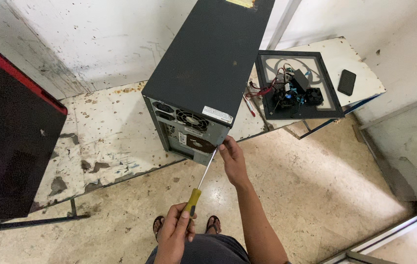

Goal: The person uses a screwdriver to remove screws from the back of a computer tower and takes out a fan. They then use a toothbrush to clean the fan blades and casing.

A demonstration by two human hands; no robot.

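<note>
Our left hand (176, 232) has its fingers wrapped tight around the yellow handle of a long screwdriver (201, 183). The thin shaft points up and a little right, away from us, to the back corner of the dark gray computer tower (203, 63). Our right hand (232, 159) is nearer the tower, and its fingertips pinch the shaft by the tip. A white sticker (216, 115) sits on the back edge just above. A tray of parts (296, 85) and a black phone (347, 82) lie to the right.
</note>
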